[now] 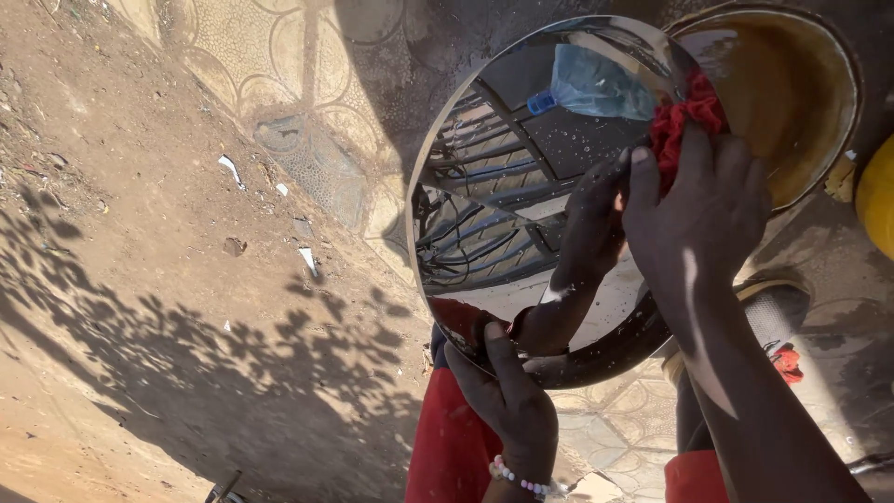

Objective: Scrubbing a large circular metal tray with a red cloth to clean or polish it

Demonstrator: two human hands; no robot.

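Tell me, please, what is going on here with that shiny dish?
A person holds a round, mirror-bright metal tray tilted up. The left hand grips its lower rim, while the right hand presses a crumpled red cloth against its upper face. Water drops dot the metal. A round yellow-brown basin sits behind.

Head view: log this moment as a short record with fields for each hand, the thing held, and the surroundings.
held thing: round shiny metal tray, tilted, wet with droplets, mirror-like
left hand: grips the tray's lower rim; bead bracelet on wrist
right hand: presses a red cloth against the tray's upper right
behind: yellowish basin, partly hidden by the tray
ground: dirt with leaf shadows, patterned paving
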